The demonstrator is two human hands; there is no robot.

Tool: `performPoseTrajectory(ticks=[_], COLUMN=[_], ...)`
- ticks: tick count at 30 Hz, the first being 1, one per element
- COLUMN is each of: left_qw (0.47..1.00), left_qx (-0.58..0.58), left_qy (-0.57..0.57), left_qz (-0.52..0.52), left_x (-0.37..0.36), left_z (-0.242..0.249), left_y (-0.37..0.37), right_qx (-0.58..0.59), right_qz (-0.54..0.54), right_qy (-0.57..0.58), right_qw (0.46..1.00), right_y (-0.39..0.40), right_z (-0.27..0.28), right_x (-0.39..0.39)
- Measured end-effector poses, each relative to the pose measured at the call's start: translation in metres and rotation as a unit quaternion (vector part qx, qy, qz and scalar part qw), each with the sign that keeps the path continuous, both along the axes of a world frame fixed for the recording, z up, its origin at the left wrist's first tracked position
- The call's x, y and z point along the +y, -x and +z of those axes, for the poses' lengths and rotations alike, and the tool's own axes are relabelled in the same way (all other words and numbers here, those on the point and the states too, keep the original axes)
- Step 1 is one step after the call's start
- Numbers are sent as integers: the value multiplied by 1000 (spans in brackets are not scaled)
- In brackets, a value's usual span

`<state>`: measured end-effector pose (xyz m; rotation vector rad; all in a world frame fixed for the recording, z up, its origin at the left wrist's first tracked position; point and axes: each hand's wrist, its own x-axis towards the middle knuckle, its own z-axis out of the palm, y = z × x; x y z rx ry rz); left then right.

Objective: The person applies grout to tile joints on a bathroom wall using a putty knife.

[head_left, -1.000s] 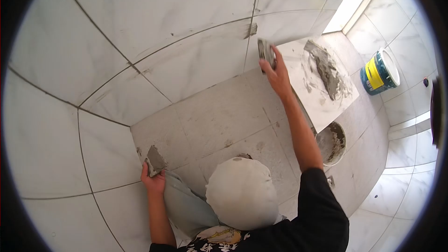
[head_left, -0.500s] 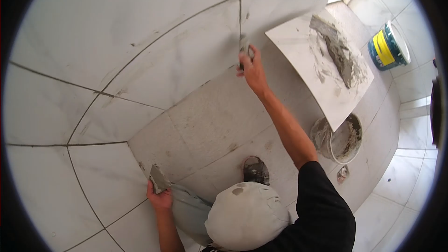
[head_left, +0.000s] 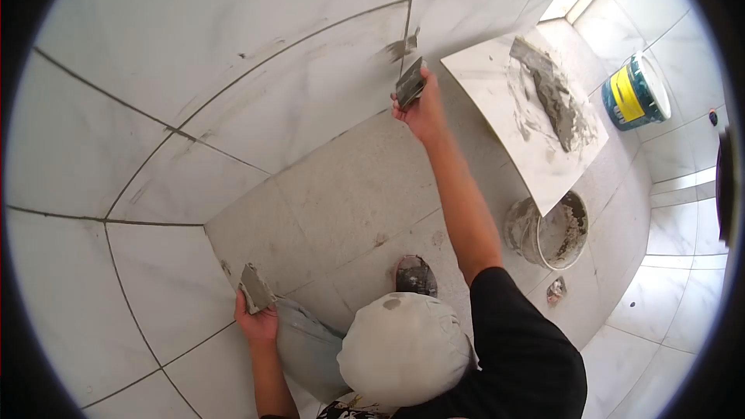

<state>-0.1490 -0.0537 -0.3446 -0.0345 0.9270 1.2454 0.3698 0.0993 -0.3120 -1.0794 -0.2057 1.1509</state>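
Observation:
My right hand [head_left: 419, 115] is closed round a flat scraper [head_left: 410, 84] with a grey, paste-stained blade, held close to the tiled wall. Just above the blade, a fresh smear of grey grout [head_left: 402, 47] lies across a vertical tile joint. Low on the left, my left hand [head_left: 258, 321] grips a second small rectangular scraper [head_left: 257, 290], its face coated with grey paste. This one is near the corner where the floor meets the wall. The handles of both tools are mostly hidden by the fingers.
A white tile board [head_left: 497, 81] bearing a ridge of grey paste [head_left: 555, 105] rests over a dirty bucket [head_left: 541, 240] on the right. Farther back stands a green tub [head_left: 632, 93] with a yellow label. My shoe [head_left: 417, 275] is on the tiled floor [head_left: 334, 190].
The right scraper has turned so its broad face shows, and a grout smear now marks the wall joint above it. The left hand still holds its scraper; the view has shifted slightly.

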Motion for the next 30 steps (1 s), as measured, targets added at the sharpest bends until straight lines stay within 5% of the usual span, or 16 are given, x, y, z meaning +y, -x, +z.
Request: performPoseTrajectory(ticks=[1,5,7,9,11,13,15,19,21,23,25,30], left_qw=[999,996,996,997,998,998,997,994,994,998,997,997], left_qx=[-21,-42,-51,-53,-46,-54,-61,-53,-58,-15,-19,-22], left_qy=[-25,-49,-40,-27,-18,-16,-14,-46,-54,-29,-36,-37], left_qz=[-34,-61,-56,-55,-43,-38,-38,-79,-75,-58,-68,-70], left_x=[2,5,5,3,5,4,8,4,6,4,5,5], left_z=[-7,-8,-5,-3,-3,-11,-11,-2,-7,-11,-17,-2], left_y=[2,3,4,6,6,12,10,9,6,5,7,1], right_qx=[148,185,115,78,-91,-137,-317,-321,-149,-45,221,226], right_qz=[59,41,154,138,17,-22,-127,-47,84,34,75,27], right_qy=[-70,-69,-205,-190,-30,17,66,16,46,45,-73,-81], right_qw=[985,980,960,969,995,990,938,946,984,997,970,970], right_y=[-17,-27,-36,-26,-19,-1,27,52,40,15,-19,-39], right_z=[13,90,118,131,119,87,69,44,26,0,-3,110], right_x=[10,25,9,-10,-17,-4,19,16,-9,-9,9,31])
